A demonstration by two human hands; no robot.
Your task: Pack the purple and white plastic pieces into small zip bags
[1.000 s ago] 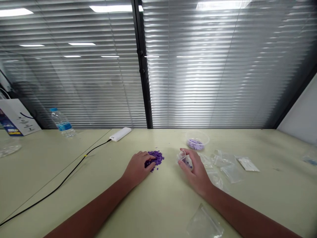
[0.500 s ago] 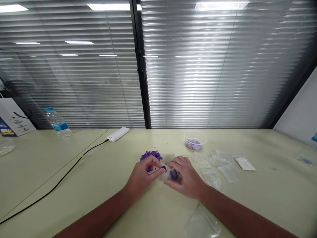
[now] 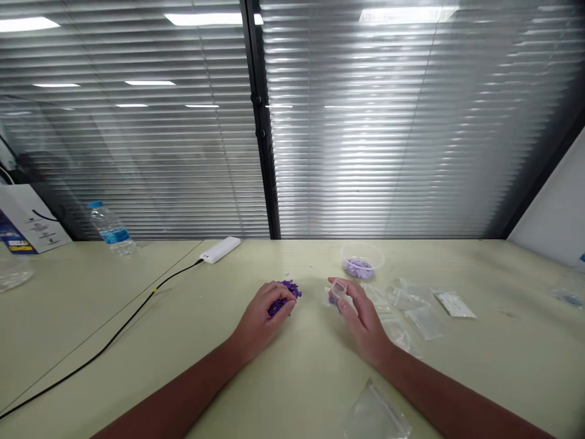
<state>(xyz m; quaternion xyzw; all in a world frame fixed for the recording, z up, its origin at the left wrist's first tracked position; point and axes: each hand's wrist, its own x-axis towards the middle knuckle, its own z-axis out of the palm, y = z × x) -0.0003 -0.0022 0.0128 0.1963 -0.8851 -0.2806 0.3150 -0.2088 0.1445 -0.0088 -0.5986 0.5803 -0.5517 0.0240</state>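
My left hand point(image 3: 261, 318) rests at the pile of small dark purple pieces point(image 3: 291, 288), its fingers curled over the near-left side. Whether a piece is pinched between the fingertips is too small to tell. My right hand point(image 3: 365, 317) is wrapped round a small clear plastic bag point(image 3: 339, 289), whose mouth faces up between thumb and fingers. Some purple shows low in the bag, beside the fingers. Behind my right hand, a round clear tub point(image 3: 359, 267) holds pale lilac pieces.
Several clear plastic bags point(image 3: 425, 321) lie right of my right hand, with another bag point(image 3: 377, 416) near the front edge. A white power bank point(image 3: 220, 250) with a black cable, a water bottle point(image 3: 112, 230) and a paper bag point(image 3: 39, 218) stand or lie at left.
My left hand has moved away from the bag's opening to the purple pile. My right hand has shifted right with the bag and tilted it upward.
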